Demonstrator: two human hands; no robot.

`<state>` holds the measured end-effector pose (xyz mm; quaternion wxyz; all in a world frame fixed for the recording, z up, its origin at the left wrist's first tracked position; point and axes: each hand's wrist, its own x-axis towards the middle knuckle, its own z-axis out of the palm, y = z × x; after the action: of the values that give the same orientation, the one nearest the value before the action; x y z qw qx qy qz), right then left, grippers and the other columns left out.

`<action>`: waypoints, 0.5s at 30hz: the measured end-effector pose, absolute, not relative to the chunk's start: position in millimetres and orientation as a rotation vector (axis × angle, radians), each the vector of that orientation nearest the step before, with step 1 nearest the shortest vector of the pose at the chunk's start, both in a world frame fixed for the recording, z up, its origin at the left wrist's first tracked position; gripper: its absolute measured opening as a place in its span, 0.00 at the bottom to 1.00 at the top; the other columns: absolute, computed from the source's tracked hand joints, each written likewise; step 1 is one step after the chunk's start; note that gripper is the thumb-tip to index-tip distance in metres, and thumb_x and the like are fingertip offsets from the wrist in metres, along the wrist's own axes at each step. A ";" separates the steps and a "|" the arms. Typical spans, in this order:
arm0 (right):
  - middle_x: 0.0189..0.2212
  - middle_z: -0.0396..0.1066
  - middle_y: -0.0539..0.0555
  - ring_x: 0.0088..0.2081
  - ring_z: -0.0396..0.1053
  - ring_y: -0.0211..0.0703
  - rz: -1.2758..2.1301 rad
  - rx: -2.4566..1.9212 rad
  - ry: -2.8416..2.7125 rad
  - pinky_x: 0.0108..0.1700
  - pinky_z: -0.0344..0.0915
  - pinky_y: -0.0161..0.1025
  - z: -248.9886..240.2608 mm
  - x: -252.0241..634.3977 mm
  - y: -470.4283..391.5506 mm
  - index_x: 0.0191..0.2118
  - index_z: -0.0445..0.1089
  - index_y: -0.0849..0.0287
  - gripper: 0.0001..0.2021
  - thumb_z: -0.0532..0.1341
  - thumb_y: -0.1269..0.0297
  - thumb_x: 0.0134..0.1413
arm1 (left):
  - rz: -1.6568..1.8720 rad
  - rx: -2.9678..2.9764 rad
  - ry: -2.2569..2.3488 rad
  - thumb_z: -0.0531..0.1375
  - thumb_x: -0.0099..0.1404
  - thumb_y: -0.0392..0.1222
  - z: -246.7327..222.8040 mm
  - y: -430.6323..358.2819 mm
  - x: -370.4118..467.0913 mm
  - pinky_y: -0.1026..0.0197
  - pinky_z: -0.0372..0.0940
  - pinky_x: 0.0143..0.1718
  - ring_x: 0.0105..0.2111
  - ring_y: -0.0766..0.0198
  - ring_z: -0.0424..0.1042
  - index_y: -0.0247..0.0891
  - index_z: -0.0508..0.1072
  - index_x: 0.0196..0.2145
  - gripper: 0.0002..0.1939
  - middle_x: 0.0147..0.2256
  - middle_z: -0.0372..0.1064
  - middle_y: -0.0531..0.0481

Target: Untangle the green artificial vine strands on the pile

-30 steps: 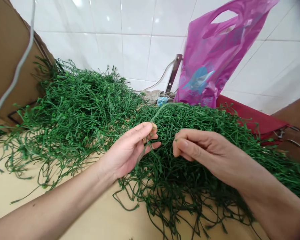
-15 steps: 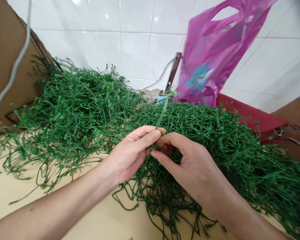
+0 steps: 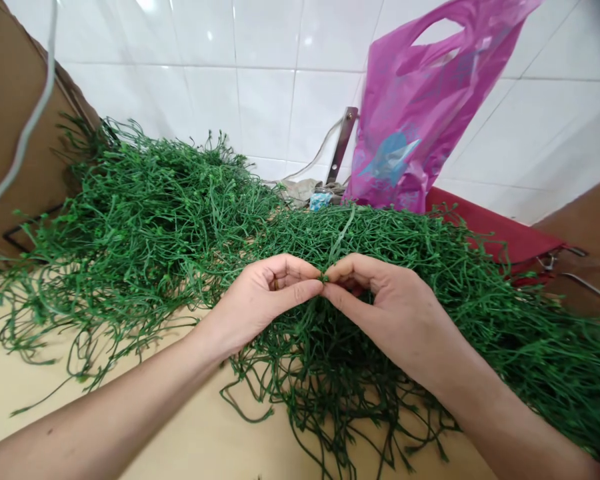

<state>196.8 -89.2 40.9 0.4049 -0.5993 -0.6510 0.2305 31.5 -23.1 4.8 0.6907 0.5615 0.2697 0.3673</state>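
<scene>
My left hand (image 3: 260,297) and my right hand (image 3: 380,303) meet fingertip to fingertip above a heap of green stems (image 3: 375,233). Both hands pinch one thin green plastic-looking stem (image 3: 343,233) between thumb and forefinger. Its paler upper part rises behind the fingers, and a small green tip (image 3: 324,277) shows right where the pinches meet. The rest of the stem cannot be told apart from the heap below. Loose stems hang and sprawl under my hands.
A second pile of green stems (image 3: 150,220) lies left on the pale tabletop (image 3: 180,433). Against the tiled wall (image 3: 265,100) stand a pink plastic bag (image 3: 425,100) and a metal bracket (image 3: 342,143). A red case (image 3: 505,233) is at right, a cardboard box (image 3: 15,113) at left.
The stem's upper end has dropped lower, from beside the pink bag to just above my fingers. My fingertips have come together, both now pinching at one spot.
</scene>
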 end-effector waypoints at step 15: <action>0.28 0.65 0.47 0.31 0.62 0.38 1.164 -1.385 -1.580 0.34 0.61 0.36 37.1 205.4 -86.1 0.31 0.65 0.57 0.12 0.65 0.55 0.56 | 0.735 1.409 0.588 0.70 0.57 0.44 13.7 -19.4 28.5 0.65 0.61 0.35 0.30 0.68 0.69 0.36 0.74 0.31 0.11 0.29 0.73 0.54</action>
<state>205.4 -86.1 37.1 0.3612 -0.5376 -0.6134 0.4519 28.5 -19.4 13.7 0.6620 0.6232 0.2602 0.3251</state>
